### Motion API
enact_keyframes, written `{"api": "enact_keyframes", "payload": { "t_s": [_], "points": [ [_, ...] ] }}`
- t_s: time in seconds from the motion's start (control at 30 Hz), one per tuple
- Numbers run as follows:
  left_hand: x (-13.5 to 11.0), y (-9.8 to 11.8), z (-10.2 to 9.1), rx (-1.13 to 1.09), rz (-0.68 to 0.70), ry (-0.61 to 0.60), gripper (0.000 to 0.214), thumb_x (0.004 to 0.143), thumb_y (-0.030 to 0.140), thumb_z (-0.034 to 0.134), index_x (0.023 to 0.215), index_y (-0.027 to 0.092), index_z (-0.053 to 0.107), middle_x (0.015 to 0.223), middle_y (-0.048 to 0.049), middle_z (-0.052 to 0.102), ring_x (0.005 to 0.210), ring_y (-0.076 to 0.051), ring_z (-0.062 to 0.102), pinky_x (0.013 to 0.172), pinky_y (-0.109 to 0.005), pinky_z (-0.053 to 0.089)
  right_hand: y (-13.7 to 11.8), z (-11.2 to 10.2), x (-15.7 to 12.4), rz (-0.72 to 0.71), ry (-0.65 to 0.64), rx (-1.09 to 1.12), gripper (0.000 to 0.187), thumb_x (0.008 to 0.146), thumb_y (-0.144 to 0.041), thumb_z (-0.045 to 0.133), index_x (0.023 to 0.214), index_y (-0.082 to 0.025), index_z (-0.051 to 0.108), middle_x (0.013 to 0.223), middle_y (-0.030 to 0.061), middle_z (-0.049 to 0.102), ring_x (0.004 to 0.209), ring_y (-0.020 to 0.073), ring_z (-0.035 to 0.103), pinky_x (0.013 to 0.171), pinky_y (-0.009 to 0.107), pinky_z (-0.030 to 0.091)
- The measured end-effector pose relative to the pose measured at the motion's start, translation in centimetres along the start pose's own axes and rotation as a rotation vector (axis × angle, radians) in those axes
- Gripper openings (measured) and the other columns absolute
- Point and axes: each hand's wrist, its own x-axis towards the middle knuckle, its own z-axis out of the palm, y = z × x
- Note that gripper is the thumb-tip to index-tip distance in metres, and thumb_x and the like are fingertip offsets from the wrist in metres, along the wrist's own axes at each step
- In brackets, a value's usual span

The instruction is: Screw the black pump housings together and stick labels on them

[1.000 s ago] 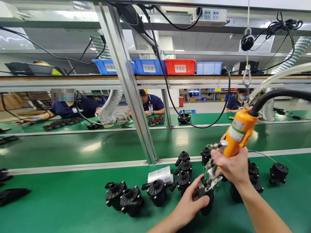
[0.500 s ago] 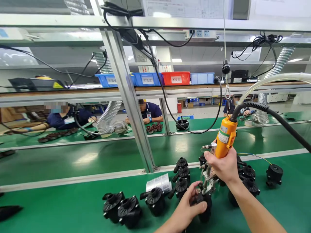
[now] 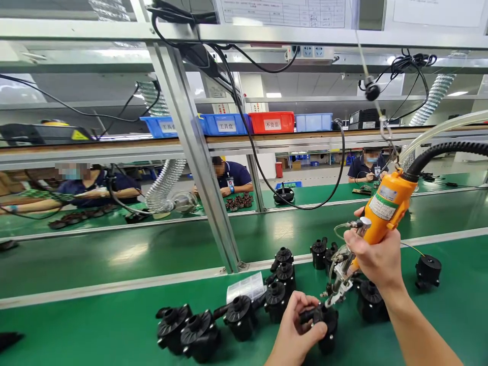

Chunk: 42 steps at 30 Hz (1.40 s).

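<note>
Our left grip [image 3: 296, 325] grasps the black housing [image 3: 331, 331], roughly upright by the table [image 3: 114, 330], spout [image 3: 307, 316] leftward; our right grip [image 3: 375, 256] clasps the orange driver [image 3: 384, 203], slanting down-left, tip [image 3: 328, 303] at the housing's upper edge, contact unclear.

Left hand [image 3: 294, 328] gripping black pump-like part [image 3: 330, 330], right hand [image 3: 377, 259] holding tilted orange tool [image 3: 392, 195], similar parts [image 3: 239, 319] on green bench [image 3: 95, 330]

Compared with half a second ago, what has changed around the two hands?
The right hand has tilted the orange tool from nearly upright to leaning rightward. Nothing was visibly taken up or let go: it still grips the tool, and the left hand still holds the black housing.
</note>
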Motion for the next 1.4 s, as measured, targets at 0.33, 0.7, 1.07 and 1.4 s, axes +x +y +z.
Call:
{"api": "enact_keyframes", "payload": {
  "t_s": [0.33,0.7,1.07,1.4],
  "points": [
    [-0.2,0.7,-0.1,0.170,-0.024,-0.013,0.073,0.070,0.063,0.093,0.127,0.021,0.075,0.125,-0.0122,0.069,0.113,-0.033,0.065,0.103,-0.044,0.054,-0.1,0.5,-0.6,0.039,-0.036,0.026,0.047,0.066,-0.029,0.085,0.105,-0.021,0.060,0.058,-0.0090,0.056,0.044,0.0100,0.047,0.043,0.022,0.046],
    [-0.2,0.7,-0.1,0.214,-0.013,-0.057,0.059,0.078,0.057,0.089,0.123,0.022,0.073,0.123,-0.0087,0.064,0.107,-0.027,0.062,0.097,-0.037,0.051,-0.4,0.1,-0.7,0.005,-0.031,-0.003,0.039,0.068,-0.030,0.085,0.099,-0.020,0.063,0.062,-0.0072,0.056,0.046,0.0096,0.046,0.042,0.022,0.045],
    [-0.1,2.3,0.6,0.252,-0.023,-0.101,0.049,0.080,0.050,0.087,0.115,0.019,0.074,0.099,-0.0036,0.070,0.092,-0.022,0.062,0.083,-0.030,0.052,0.4,2.2,-1.8,0.079,-0.148,-0.007,0.038,0.068,-0.031,0.082,0.091,-0.023,0.053,0.058,-0.0101,0.050,0.048,0.0094,0.043,0.046,0.022,0.042],
    [1.1,1.9,-0.6,0.351,-0.088,0.050,0.073,0.068,0.068,0.089,0.122,0.020,0.079,0.127,-0.0100,0.081,0.130,-0.043,0.068,0.120,-0.055,0.051,2.9,3.9,-0.9,0.170,-0.262,0.173,0.050,0.055,-0.022,0.088,0.090,-0.022,0.053,0.061,-0.0121,0.047,0.051,0.0068,0.037,0.044,0.018,0.035]
  ]
}}
